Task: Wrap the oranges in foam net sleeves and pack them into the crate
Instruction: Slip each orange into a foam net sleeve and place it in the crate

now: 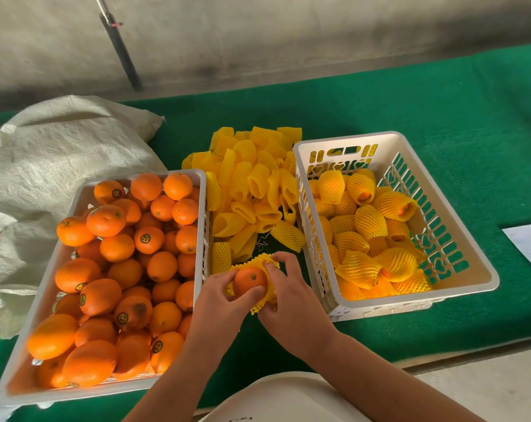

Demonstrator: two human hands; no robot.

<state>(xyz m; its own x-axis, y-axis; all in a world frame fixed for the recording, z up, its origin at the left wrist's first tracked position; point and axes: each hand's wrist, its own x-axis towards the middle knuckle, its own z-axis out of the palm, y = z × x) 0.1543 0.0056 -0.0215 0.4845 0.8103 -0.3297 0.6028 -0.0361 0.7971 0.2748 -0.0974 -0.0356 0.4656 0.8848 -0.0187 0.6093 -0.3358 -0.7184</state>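
Note:
My left hand (pixel 220 295) grips an orange (pixel 249 280) between the two crates, thumb curled over its front. My right hand (pixel 288 287) pinches a yellow foam net sleeve (pixel 265 295) that is stretched round the back and underside of that orange. The white crate on the left (pixel 197 175) is heaped with several bare oranges (pixel 121 269). The white crate on the right (pixel 459 296) holds several oranges wrapped in yellow sleeves (pixel 370 222). A pile of empty yellow sleeves (pixel 249 181) lies on the green cloth between the crates.
The crates stand on a table covered in green cloth (pixel 410 111). A white woven sack (pixel 54 153) lies at the left behind the orange crate. A sheet of paper (pixel 529 245) sits at the right edge. A white round seat edge (pixel 288 397) shows below my arms.

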